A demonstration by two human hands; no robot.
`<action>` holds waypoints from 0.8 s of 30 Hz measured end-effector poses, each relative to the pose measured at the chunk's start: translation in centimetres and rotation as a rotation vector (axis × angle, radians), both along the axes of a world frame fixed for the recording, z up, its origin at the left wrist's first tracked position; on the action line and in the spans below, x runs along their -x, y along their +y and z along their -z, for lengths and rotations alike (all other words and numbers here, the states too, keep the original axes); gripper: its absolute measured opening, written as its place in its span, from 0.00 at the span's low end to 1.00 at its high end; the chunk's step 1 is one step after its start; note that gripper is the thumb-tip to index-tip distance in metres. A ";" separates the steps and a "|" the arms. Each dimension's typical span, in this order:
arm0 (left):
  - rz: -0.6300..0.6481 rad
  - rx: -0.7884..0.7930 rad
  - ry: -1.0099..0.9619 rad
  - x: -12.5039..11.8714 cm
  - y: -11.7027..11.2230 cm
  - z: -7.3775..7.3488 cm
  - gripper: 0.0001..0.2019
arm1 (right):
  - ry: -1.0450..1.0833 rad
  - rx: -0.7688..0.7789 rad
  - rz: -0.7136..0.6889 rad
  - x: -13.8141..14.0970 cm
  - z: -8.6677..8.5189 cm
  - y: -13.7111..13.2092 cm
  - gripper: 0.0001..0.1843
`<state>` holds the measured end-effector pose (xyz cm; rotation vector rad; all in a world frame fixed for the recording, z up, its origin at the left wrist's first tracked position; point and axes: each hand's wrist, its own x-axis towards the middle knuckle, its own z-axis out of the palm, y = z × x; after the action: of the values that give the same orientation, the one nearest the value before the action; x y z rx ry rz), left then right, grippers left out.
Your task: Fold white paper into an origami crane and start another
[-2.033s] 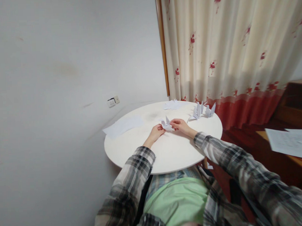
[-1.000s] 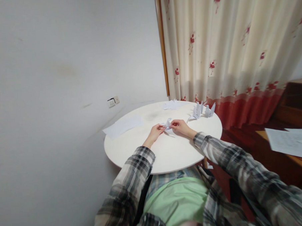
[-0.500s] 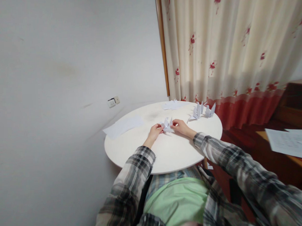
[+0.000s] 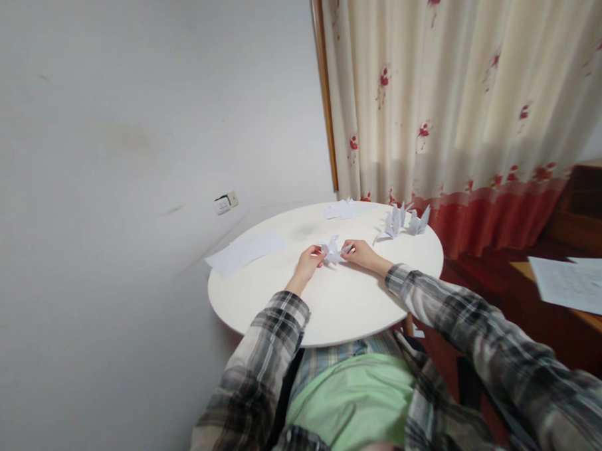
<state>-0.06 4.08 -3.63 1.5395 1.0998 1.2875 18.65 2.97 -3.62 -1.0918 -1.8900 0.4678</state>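
Note:
A white folded paper crane is held between my hands, just over the middle of the round white table. My left hand pinches its left side, fingers closed. On the other side, my right hand grips a pointed flap that sticks out to the right. Fingers hide parts of the crane's edges. Several similar folded paper cranes stand at the table's back right.
White paper sheets lie at the table's left, and more paper pieces at the back edge. A wall with a socket borders the left. A patterned curtain hangs behind. Printed sheets rest on furniture at right.
The crane's right flap, upright before, now slants down to the right in my right hand's fingers. My left hand has stayed nearly in place.

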 end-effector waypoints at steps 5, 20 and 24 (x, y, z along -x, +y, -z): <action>0.082 0.003 -0.002 0.1 -0.1 0.0 0.13 | 0.035 -0.006 -0.016 0.0 0.2 0.2 0.05; 0.149 0.134 -0.066 0.5 -0.2 -0.6 0.11 | 0.068 0.085 -0.047 -0.2 0.1 0.2 0.09; 0.204 0.144 -0.022 1.1 -0.3 -0.7 0.14 | 0.081 0.099 -0.035 -0.3 0.3 0.4 0.10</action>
<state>-1.16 3.83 -2.94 1.4842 0.9726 1.0626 18.90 3.39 -3.88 -1.0887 -1.8341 0.6220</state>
